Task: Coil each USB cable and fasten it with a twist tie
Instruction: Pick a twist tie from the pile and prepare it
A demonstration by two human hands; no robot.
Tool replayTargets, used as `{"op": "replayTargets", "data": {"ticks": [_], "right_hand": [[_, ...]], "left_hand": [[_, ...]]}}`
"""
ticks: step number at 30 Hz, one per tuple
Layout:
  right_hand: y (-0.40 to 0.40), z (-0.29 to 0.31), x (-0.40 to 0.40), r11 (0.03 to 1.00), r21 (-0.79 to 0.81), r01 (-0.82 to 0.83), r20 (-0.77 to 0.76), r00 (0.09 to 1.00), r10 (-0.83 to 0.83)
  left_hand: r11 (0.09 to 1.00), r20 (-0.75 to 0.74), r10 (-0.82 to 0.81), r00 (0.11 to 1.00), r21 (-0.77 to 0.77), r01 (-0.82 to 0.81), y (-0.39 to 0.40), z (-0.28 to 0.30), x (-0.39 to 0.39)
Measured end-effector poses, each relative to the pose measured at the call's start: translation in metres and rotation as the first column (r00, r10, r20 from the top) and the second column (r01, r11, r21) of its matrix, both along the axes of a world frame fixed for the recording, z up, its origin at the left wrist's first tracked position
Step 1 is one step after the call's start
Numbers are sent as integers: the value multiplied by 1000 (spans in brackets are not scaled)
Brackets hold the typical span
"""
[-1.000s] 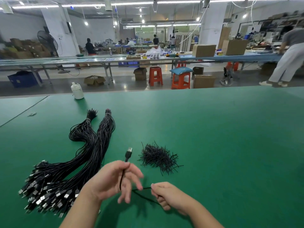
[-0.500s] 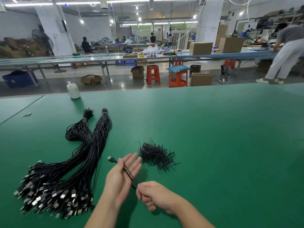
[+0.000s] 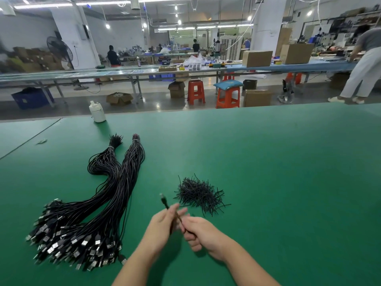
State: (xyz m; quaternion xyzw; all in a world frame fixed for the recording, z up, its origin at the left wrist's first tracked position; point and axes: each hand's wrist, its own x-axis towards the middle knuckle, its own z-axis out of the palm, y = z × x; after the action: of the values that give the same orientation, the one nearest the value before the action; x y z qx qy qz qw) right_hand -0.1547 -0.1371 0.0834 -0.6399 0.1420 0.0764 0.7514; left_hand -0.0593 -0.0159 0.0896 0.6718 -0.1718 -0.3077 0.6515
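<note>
Near edge of green table [image 3: 288,172], head view: left hand [image 3: 162,226] holds one USB cable [image 3: 165,202] across fingers, plug end pointing far-left. Right hand [image 3: 200,234] pinches same cable just beside. Advice: keep loops equal, keep tension light, do not release left grip before tie. Twist ties [image 3: 198,194] in pile just far-right of hands. Uncoiled cable bundles [image 3: 99,203] lie left.
</note>
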Motion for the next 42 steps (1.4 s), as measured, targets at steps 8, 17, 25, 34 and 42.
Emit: {"op": "replayTargets", "data": {"ticks": [8, 17, 25, 34, 42], "right_hand": [[10, -18, -8, 957, 263, 122, -53, 992, -112], [-6, 5, 5, 978, 132, 163, 7, 986, -165], [15, 10, 2, 981, -184, 57, 43, 998, -50], [15, 2, 0, 865, -499, 53, 5, 998, -58], [8, -2, 1, 979, 58, 196, 86, 976, -200]], "left_hand": [[865, -380, -196, 904, -500, -23, 9, 15, 23], [739, 80, -587, 806, 459, 492, 14, 22, 14], [943, -308, 30, 951, -307, -130, -18, -4, 16], [938, -375, 53, 925, -300, -176, -20, -5, 10], [940, -464, -76, 882, -328, -91, -18, 1, 7]]}}
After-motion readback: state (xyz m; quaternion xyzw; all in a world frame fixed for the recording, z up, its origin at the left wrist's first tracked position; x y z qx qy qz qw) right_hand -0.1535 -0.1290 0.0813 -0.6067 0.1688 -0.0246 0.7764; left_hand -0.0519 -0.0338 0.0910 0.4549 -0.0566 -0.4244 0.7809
